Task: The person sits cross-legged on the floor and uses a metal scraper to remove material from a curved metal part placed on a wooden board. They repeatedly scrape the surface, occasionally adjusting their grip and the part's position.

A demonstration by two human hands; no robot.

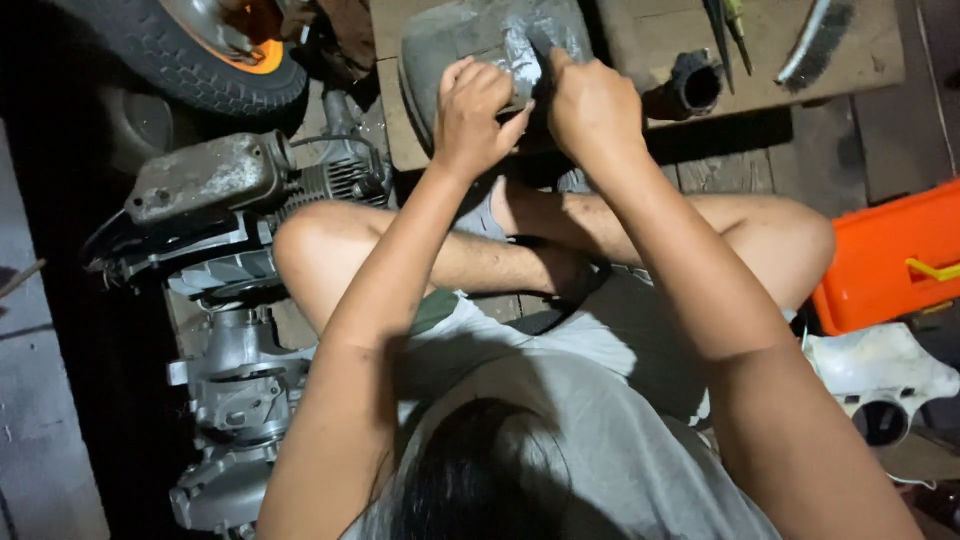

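At the top of the view, left hand (pixel 475 110) clenched tight, knuckles up, pressed against a pale worn patch on the dark grey metal part (pixel 455 40); impossible to tell whether anything small sits inside that grip. Right hand (pixel 592 105) just beside it, curled over the same part's rim and grasping it to hold it steady. Part standing on the near edge of a wooden board (pixel 660 35), just beyond the crossed legs.

Judged as a rubbing or scraping step on the part's surface, well under way going by the bared patch. Any further stroke calls for firm bracing from the right grip and short, even pressure from the left.

Farther out on the board: a short black pipe piece (pixel 692 88), slim hand tools (pixel 728 30), a flat metal blade (pixel 812 42). To the left, an engine block (pixel 250 185) and a tyre (pixel 190 55) crowding the knee. To the right, an orange box (pixel 885 260) and a white casing (pixel 880 385). Little elbow room on either side.
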